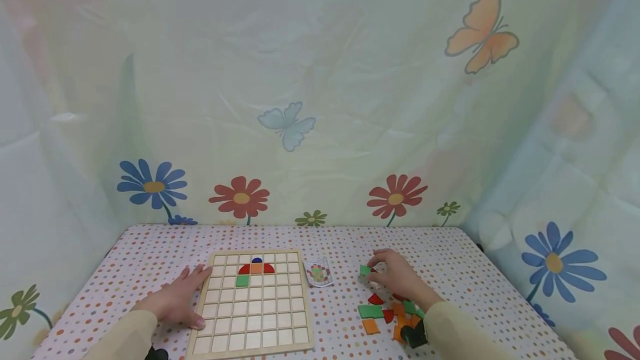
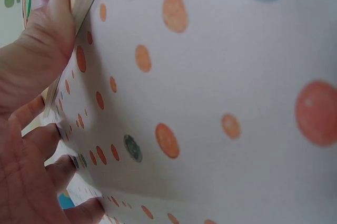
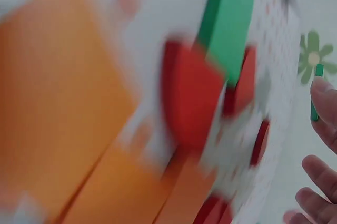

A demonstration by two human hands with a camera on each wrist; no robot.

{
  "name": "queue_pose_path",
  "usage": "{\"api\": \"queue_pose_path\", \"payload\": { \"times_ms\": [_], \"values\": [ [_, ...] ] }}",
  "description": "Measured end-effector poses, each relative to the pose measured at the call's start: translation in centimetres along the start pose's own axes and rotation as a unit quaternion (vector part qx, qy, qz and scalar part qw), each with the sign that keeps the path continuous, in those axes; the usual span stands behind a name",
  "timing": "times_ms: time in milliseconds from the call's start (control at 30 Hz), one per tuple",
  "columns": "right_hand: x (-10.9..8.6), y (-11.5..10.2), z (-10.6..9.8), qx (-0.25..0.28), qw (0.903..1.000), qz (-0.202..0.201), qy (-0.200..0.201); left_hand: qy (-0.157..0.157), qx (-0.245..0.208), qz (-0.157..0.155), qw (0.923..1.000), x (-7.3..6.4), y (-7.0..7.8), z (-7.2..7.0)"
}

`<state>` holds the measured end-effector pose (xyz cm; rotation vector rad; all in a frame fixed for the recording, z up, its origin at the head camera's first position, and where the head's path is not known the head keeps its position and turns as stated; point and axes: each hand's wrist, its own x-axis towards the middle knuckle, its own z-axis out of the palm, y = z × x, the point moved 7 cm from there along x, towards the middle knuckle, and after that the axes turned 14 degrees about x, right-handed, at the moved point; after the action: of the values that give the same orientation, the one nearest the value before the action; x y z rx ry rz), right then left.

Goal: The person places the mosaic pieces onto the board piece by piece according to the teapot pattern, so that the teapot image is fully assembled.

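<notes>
Right hand (image 1: 399, 275) pinches 1 green tile (image 1: 365, 270) at card's (image 1: 326, 278) 3 o'clock; likely light, stiff, slightly slick, tough; best held by opposite edges. Left hand (image 1: 172, 300) splayed wide at board's (image 1: 254, 310) 9 o'clock. Count: 1 board, 1 card; placed 1 blue piece (image 1: 257, 260), 2 reds (image 1: 244, 269), 1 orange square (image 1: 256, 268), 1 green square (image 1: 242, 280). Loose pile (image 1: 400, 320) overlaps, can't total.

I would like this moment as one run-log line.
left hand: touches left edge of board | right hand: pinches green piece | card: beside board
</notes>
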<state>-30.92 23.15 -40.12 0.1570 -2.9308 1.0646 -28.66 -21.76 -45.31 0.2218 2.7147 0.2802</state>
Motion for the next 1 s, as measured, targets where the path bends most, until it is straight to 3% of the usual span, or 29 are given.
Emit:
{"api": "queue_pose_path", "payload": {
  "times_ms": [167,400,567,800,1000],
  "values": [
    [0.6,-2.8,1.8,0.023,0.9994,-0.021,-0.015,0.011,-0.002,0.009,0.9999,-0.9,0.7,-0.4],
    [1.3,-6.3,4.5,0.065,0.9954,-0.049,-0.050,0.006,-0.023,0.003,0.9997,0.4,-0.3,0.4],
    [1.8,-8.2,6.7,0.080,0.9912,-0.075,-0.073,0.004,-0.009,-0.012,0.9999,0.2,-0.2,0.1],
    [2.4,-11.4,9.3,0.075,0.9861,-0.103,-0.106,0.010,0.007,-0.001,0.9999,-0.6,0.8,-0.6],
    [2.7,-14.5,12.2,0.047,0.9802,-0.130,-0.141,0.012,0.004,-0.003,0.9999,-0.7,0.7,-0.5]
  ]
}}
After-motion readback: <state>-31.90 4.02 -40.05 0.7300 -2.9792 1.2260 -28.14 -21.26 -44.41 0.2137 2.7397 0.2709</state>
